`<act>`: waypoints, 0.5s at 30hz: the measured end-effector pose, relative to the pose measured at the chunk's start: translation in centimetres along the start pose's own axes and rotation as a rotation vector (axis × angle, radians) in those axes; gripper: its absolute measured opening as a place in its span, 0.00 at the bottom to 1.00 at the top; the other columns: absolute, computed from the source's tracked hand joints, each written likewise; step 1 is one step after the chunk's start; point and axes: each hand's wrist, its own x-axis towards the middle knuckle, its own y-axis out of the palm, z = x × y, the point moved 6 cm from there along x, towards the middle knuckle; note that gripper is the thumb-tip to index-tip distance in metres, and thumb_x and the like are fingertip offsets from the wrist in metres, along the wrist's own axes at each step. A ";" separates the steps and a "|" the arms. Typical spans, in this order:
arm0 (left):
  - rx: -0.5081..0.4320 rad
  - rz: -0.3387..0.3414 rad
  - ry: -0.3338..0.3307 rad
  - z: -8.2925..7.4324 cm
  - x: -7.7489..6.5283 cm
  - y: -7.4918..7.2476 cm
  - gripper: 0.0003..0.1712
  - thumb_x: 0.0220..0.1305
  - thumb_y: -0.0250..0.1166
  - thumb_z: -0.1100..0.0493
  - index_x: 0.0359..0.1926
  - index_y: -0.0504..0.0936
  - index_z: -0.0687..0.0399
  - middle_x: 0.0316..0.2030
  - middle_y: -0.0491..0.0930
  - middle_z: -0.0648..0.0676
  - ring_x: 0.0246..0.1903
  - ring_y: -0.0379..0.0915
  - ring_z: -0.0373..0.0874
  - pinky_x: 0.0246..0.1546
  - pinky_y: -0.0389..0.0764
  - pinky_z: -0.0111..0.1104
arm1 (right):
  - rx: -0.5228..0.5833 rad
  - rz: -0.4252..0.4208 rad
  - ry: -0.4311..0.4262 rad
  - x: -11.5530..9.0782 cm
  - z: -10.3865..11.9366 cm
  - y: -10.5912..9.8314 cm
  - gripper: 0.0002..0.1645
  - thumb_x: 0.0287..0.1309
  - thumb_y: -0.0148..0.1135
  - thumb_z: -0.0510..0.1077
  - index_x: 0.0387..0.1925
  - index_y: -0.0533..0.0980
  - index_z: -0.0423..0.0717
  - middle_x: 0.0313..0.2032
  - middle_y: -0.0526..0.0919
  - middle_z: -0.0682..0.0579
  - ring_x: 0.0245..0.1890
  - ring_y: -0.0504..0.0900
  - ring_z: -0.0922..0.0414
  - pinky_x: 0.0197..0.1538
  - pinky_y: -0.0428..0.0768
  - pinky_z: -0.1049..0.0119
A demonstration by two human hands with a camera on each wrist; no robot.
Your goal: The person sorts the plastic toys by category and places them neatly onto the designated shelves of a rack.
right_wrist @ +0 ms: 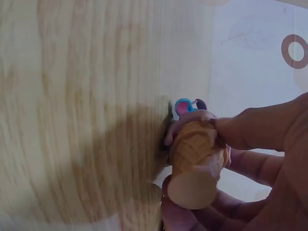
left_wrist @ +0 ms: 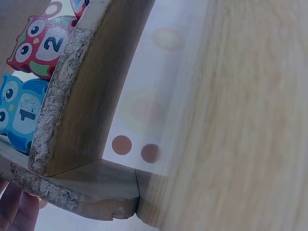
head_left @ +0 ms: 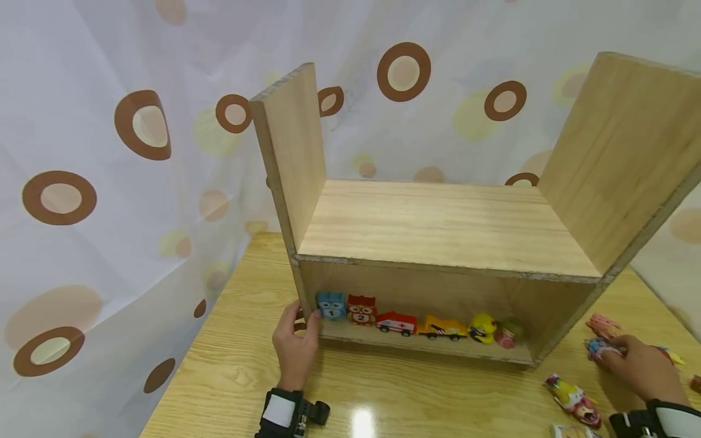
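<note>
My left hand [head_left: 296, 348] holds the lower left side panel of a two-tier wooden shelf [head_left: 449, 225], thumb at its front edge. In the left wrist view its fingertips [left_wrist: 24, 209] press the panel's outside. On the lower tier stand a blue owl block [head_left: 331, 305] marked 1, a red owl block [head_left: 362, 310] marked 2, a red-and-white toy ambulance [head_left: 397, 323], a yellow toy truck [head_left: 442, 328], a yellow duck [head_left: 482, 328] and a pink-and-green figure [head_left: 508, 333]. At the right, my right hand [head_left: 638, 365] grips an ice-cream-cone toy [right_wrist: 195, 166] with a blue-and-pink top, just over the table.
Right of the shelf lie a pink toy [head_left: 604, 325] and a multicoloured figure [head_left: 574, 400]. A flat printed item [head_left: 572, 431] is cut off by the bottom edge. A patterned curtain [head_left: 350, 146] hangs behind the wooden table [head_left: 230, 353].
</note>
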 end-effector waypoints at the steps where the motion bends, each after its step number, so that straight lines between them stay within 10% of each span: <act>1: 0.001 0.001 -0.003 0.0 0.0 0.0 0.16 0.60 0.68 0.66 0.51 0.83 0.60 0.44 0.86 0.59 0.38 0.83 0.47 0.30 0.84 0.32 | 0.012 0.009 -0.002 0.0 0.0 0.0 0.34 0.62 0.56 0.48 0.47 0.65 0.14 0.40 0.78 0.20 0.37 0.80 0.29 0.38 0.79 0.42; 15: 0.003 -0.027 -0.002 0.4 0.3 -0.8 0.17 0.60 0.68 0.66 0.51 0.83 0.58 0.44 0.86 0.58 0.38 0.82 0.45 0.32 0.81 0.25 | 0.142 -0.044 -0.017 -0.2 1.5 -0.2 0.39 0.65 0.60 0.55 0.52 0.64 0.19 0.43 0.74 0.17 0.36 0.80 0.30 0.33 0.79 0.46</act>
